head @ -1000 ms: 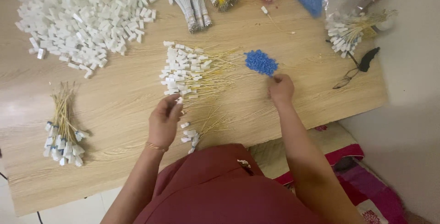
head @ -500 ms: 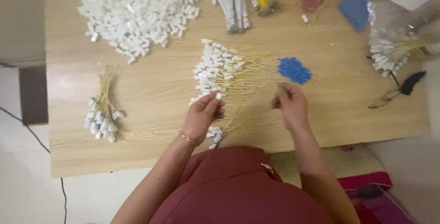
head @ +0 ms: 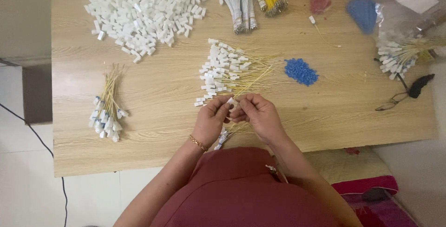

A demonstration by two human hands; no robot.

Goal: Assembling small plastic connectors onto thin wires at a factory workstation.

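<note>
Just below the loose fan of yellow wires with white plastic connectors (head: pixel 227 71), the left hand (head: pixel 211 120) and right hand (head: pixel 260 115) meet, fingertips pinched together on one small white plastic connector (head: pixel 230 101); small blue plastic pieces (head: pixel 301 71) lie to the fan's right.

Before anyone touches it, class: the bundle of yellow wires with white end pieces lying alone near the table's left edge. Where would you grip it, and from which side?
Probably around the bare yellow stems of the bundle, above the white end pieces. There the wires run close together, while the capped ends fan out wide. Come from above on the open table; both the left hand and right hand are busy elsewhere.
</note>
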